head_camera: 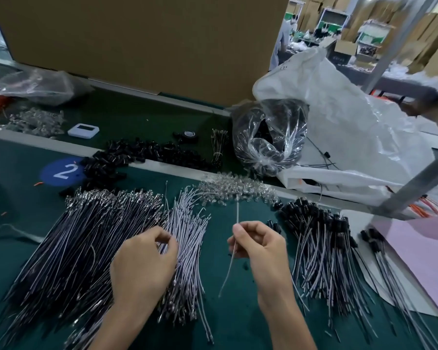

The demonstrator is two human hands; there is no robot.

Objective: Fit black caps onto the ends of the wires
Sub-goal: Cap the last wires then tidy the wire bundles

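Observation:
My right hand (257,245) pinches a single white wire (237,213) that stands upright, its top end reaching a heap of clear caps (234,189). My left hand (147,261) rests on a pile of white wires (187,238), fingertips pinching at wires there. A large pile of dark wires (81,238) lies to the left. On the right lie several wires with black caps fitted (321,238). Loose black caps (137,154) are heaped behind, near a blue disc marked 2 (58,173).
A clear bag of black parts (268,137) and a big white sack (352,132) stand at the back right. A brown cardboard wall (142,41) closes the back. A pink sheet (420,258) lies far right. A metal post (415,185) slants at right.

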